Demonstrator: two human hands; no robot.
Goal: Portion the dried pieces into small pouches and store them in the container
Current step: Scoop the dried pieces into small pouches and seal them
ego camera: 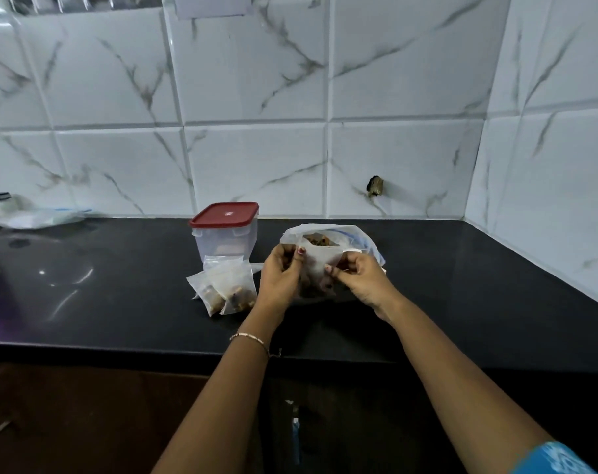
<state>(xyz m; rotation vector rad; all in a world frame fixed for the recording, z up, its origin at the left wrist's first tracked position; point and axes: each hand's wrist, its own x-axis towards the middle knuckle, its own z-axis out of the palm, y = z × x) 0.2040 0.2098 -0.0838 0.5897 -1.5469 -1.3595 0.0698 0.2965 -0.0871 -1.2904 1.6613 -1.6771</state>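
Observation:
My left hand [281,274] and my right hand [360,278] each pinch a side of a small clear pouch [319,268] with brown dried pieces in its bottom. Right behind it lies a larger plastic bag [352,236], its mouth open on more dried pieces [319,240]. Two filled small pouches [226,287] lie on the counter left of my left hand. A clear plastic container [225,234] with a red lid, closed, stands behind those pouches.
The black counter [119,302] runs along a marble-tiled wall and meets a side wall at the right. At the far left lie a flat plastic packet [37,218] and a small jar [0,200]. The counter's front edge is near my forearms.

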